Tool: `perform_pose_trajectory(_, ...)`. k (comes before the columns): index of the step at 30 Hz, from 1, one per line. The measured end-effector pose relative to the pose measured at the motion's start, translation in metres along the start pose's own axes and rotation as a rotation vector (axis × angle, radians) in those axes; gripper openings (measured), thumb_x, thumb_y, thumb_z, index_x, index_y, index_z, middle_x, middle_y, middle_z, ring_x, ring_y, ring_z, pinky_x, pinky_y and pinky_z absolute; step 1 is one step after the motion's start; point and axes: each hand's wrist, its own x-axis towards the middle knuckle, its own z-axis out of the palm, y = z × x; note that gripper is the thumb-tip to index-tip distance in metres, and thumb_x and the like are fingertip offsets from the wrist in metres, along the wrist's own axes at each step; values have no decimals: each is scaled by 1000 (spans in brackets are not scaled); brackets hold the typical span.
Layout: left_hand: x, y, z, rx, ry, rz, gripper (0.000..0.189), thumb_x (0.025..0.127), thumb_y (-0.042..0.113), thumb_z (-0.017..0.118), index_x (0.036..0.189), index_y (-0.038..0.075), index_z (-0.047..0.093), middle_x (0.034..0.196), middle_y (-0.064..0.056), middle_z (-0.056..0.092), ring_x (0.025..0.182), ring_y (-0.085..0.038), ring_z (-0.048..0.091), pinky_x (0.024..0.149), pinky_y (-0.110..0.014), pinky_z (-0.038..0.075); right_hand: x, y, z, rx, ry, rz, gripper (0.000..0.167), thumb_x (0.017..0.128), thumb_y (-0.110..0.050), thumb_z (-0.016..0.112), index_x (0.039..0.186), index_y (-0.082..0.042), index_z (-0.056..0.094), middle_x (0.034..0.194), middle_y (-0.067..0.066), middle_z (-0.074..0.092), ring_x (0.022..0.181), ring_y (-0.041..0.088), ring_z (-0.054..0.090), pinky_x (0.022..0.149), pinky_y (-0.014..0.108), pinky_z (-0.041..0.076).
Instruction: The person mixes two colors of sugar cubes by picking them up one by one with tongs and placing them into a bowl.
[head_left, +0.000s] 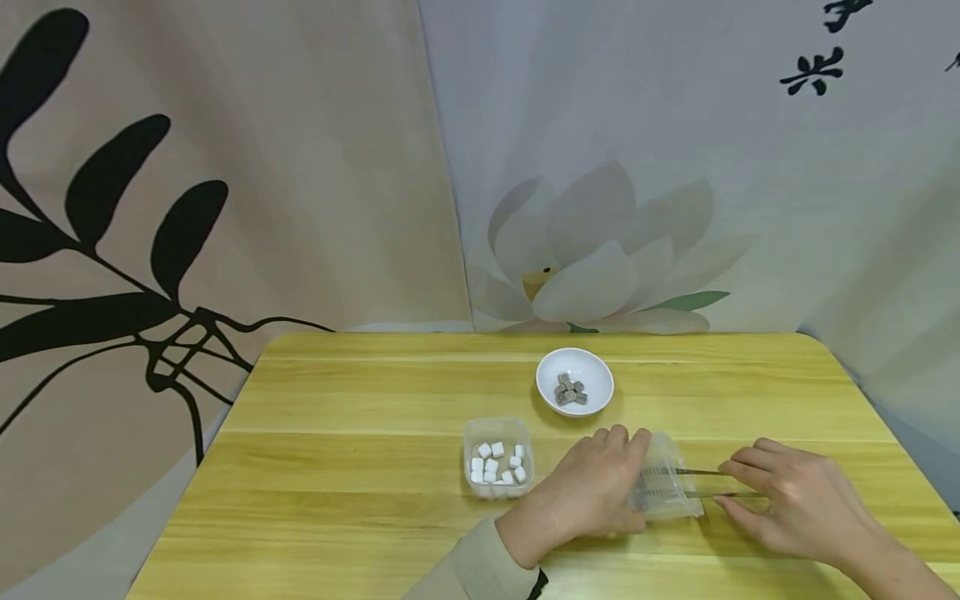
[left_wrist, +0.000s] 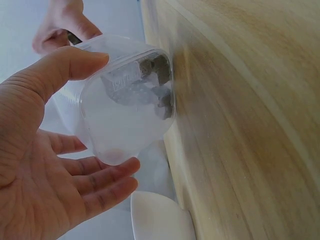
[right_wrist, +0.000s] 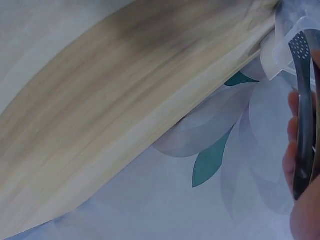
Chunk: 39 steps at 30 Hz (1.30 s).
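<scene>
My left hand (head_left: 588, 492) holds a clear plastic container (head_left: 663, 454) tipped on its side, its mouth facing right. In the left wrist view the thumb lies on one side and the fingers lie on the other. A few dark grey-brown cubes (left_wrist: 161, 70) show through its base, against the wall nearest the tabletop. My right hand (head_left: 806, 500) grips metal tongs (head_left: 735, 495) whose arms reach into the container's mouth. One perforated tong tip (right_wrist: 300, 46) appears in the right wrist view. Whether the tongs touch a cube is not visible.
Behind the left hand stands a white bowl (head_left: 596, 375) with several grey-brown cubes. A second clear container (head_left: 497, 428), holding several white cubes, stands left of the left hand. The wooden table (head_left: 330, 500) meets a printed curtain (head_left: 360, 167) at its far edge.
</scene>
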Motion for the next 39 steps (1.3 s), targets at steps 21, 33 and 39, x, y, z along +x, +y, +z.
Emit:
perform_pose_trajectory(21,0,0,2,-15,-2,0,78,70,48,93,127,13,53,94,6,48,80,-8,44,65,-20,39,0,-1,2,-30,-9,-37,58,103,-56,44,76,-17,77,77,-12,68,63,3,56,50,21,48)
perform_pose_trajectory(33,-1,0,2,-17,-3,3,76,72,48,93,126,13,52,94,6,47,80,-8,44,64,-20,38,-2,-1,12,34,9,-70,59,106,-55,44,76,-16,76,75,-9,68,62,6,57,50,22,47)
perform_pose_trajectory(39,-1,1,2,-6,-2,0,77,71,48,93,127,14,52,93,6,46,80,-8,43,64,-20,38,-4,1,9,70,47,-27,59,105,-57,46,76,-16,77,76,-8,68,62,7,59,50,22,48)
